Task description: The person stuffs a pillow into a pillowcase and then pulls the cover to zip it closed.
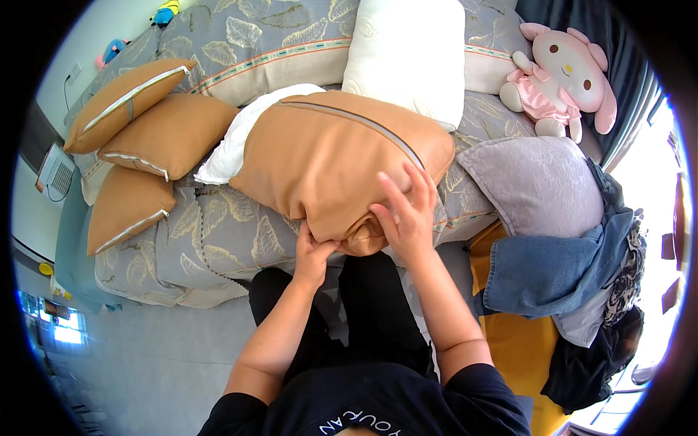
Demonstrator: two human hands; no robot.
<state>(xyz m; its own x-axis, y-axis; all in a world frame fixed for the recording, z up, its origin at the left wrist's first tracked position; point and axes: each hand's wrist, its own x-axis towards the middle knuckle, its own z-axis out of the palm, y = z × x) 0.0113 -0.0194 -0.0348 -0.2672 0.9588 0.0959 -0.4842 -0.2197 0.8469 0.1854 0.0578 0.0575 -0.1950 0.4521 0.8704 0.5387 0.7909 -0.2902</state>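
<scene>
A tan cushion cover (327, 145) with a grey stripe lies at the sofa's front edge, just before my knees. White cushion filling (247, 131) sticks out from under its left side. My left hand (314, 258) grips the near edge of the cover, the fingers partly hidden under the fabric. My right hand (408, 214) is raised at the cover's right side with its fingers spread, near the bunched near corner. Whether its fingertips touch the fabric I cannot tell.
Several tan cushions with white zips (171, 134) are piled at the left of the patterned sofa (254, 232). Behind the cover lies a white pillow (407, 58). To the right are a pink plush toy (563, 73), a grey cushion (538, 182) and blue denim clothing (545, 272).
</scene>
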